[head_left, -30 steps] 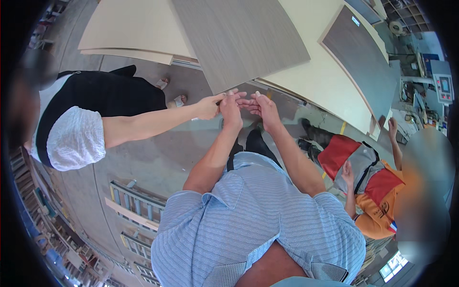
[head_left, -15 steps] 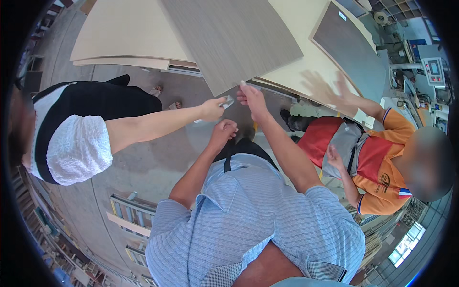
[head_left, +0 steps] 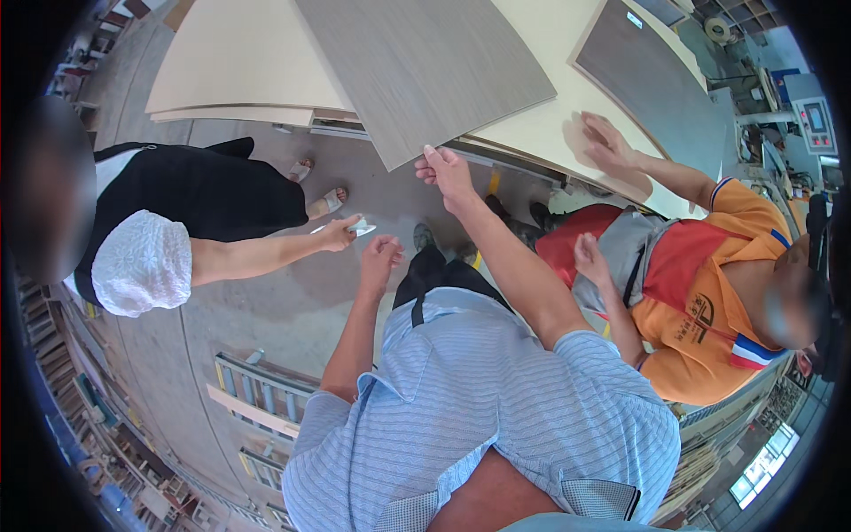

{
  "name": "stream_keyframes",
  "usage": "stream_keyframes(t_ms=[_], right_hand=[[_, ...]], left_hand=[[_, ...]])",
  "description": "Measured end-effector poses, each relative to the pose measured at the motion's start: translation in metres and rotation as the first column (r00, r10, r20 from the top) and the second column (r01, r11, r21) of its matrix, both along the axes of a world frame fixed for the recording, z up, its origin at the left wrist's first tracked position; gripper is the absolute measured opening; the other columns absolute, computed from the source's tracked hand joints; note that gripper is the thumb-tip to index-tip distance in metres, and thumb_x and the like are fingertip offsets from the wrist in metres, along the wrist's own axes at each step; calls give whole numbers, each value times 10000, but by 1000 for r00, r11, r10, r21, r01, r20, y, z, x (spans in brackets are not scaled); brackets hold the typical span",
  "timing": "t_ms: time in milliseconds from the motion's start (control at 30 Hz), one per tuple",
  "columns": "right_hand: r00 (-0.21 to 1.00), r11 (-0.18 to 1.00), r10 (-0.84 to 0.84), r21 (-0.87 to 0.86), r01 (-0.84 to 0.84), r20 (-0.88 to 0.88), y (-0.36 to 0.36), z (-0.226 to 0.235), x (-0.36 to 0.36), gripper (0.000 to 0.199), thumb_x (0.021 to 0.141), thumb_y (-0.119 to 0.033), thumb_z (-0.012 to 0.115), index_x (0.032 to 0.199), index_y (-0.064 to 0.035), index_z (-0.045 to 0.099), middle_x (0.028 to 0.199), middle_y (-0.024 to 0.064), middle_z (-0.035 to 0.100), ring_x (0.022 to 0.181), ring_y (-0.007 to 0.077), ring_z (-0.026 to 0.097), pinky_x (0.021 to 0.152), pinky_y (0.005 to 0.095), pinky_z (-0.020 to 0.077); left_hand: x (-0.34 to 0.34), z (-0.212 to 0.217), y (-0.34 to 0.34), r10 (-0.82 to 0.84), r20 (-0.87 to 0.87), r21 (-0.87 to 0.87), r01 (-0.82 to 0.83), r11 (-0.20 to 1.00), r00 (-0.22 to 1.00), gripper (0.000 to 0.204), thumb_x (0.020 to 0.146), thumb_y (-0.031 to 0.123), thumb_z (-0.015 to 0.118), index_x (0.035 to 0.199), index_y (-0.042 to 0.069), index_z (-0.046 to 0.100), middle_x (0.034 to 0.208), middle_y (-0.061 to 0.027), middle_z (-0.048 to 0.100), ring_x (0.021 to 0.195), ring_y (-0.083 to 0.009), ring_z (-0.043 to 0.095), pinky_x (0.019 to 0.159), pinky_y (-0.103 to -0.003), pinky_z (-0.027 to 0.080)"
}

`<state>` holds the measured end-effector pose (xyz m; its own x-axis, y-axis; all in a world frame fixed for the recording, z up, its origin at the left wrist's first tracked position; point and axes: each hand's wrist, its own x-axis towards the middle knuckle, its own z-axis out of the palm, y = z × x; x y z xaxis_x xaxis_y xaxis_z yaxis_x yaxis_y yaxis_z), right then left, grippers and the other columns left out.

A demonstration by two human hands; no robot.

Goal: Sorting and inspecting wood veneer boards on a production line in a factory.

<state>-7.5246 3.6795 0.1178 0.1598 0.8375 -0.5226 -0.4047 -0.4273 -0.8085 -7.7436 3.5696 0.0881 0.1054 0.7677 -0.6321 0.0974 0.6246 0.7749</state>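
Note:
My right hand (head_left: pixel 448 177) is raised to the near corner of a grey wood-grain board (head_left: pixel 430 71), its thumb and fingers closed on the edge. The board lies at a slant over pale panels and juts past their front edge. My left hand (head_left: pixel 382 259) hangs in the air in front of me, fingers loosely bent and a little apart, holding nothing. Near it, a co-worker's hand (head_left: pixel 337 235) holds a small flat, shiny pale thing that I cannot make out. Another co-worker's hand (head_left: pixel 610 142) hovers over the panels at the right.
A pale panel stack (head_left: pixel 239 71) spreads across the far side. A darker grey board (head_left: pixel 643 80) lies on it at the right. Co-workers stand on both sides, one in an orange shirt (head_left: pixel 709 310). A roller rack (head_left: pixel 257 390) stands at the lower left, a control box (head_left: pixel 814 126) far right.
The left co-worker's hand has drawn back leftward with the shiny thing. My left hand has shifted left and loosened; my right hand has moved slightly left at the board's corner.

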Motion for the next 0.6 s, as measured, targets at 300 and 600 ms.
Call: stream_keyframes(t_ms=[300,600], right_hand=[[998,1000,-14,2,14,-60,6,-2,-14,308,911,-300,665,912,-3,586,851,101,674,725,144,642,628,266,486],[999,999,-32,15,32,-8,-5,20,-20,281,946,-326,623,939,-48,584,882,61,667,781,131,644,689,258,494]], left_hand=[[20,38,6,5,42,80,-8,997,999,279,932,255,586,1066,11,610,893,-79,682,763,-130,628,673,-257,485],[5,54,28,-204,67,84,198,977,977,277,932,253,588,1052,5,612,858,-62,674,723,-111,603,635,-246,467]])
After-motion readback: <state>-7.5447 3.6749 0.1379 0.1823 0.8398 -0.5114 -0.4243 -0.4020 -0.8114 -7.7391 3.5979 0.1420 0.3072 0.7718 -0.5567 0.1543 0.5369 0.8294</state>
